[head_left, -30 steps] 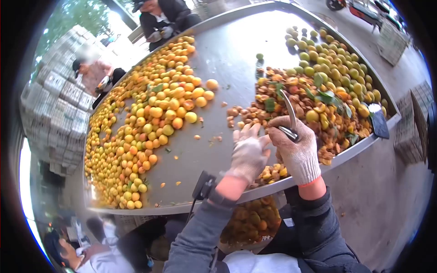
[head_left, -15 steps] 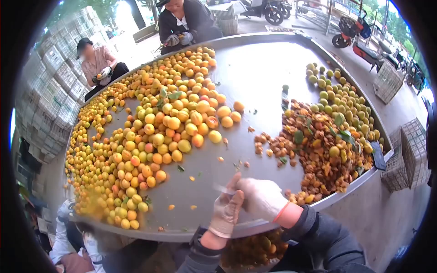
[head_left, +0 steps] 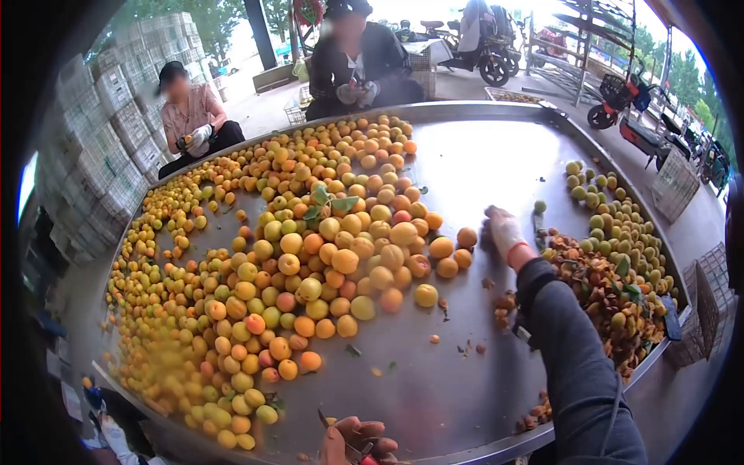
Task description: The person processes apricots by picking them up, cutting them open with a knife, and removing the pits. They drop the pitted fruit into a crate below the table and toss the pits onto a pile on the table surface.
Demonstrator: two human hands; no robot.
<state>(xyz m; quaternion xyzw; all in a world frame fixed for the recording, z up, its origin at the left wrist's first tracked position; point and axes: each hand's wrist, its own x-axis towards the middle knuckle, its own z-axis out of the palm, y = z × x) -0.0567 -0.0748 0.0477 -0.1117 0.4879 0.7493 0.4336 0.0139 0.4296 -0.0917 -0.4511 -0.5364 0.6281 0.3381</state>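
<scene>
My right hand (head_left: 505, 232), in a white glove, reaches over the metal table (head_left: 465, 364), between the orange fruit and the brown pile. Its fingers are blurred and partly hidden, so what they hold, if anything, cannot be made out. At the near edge my left hand (head_left: 353, 443), gloved, has its fingers curled round a small tool (head_left: 367, 459) with a red handle and a thin blade. Orange and yellow apricots (head_left: 333, 256) cover the left and middle. On the right lies a heap of brown fruit pieces (head_left: 597, 287), beside green fruit (head_left: 620, 209).
Two people (head_left: 190, 120) (head_left: 360, 62) sit beyond the far edge, with gloved hands at small items. Stacked crates (head_left: 116, 116) stand at the left. A dark flat object (head_left: 671, 318) rests on the right rim, near more crates (head_left: 709, 302). Scooters (head_left: 651, 132) stand behind.
My hands were together over the near part of the table. The right has moved forward, away from me; the left has moved down to the near edge. The camera view has shifted too.
</scene>
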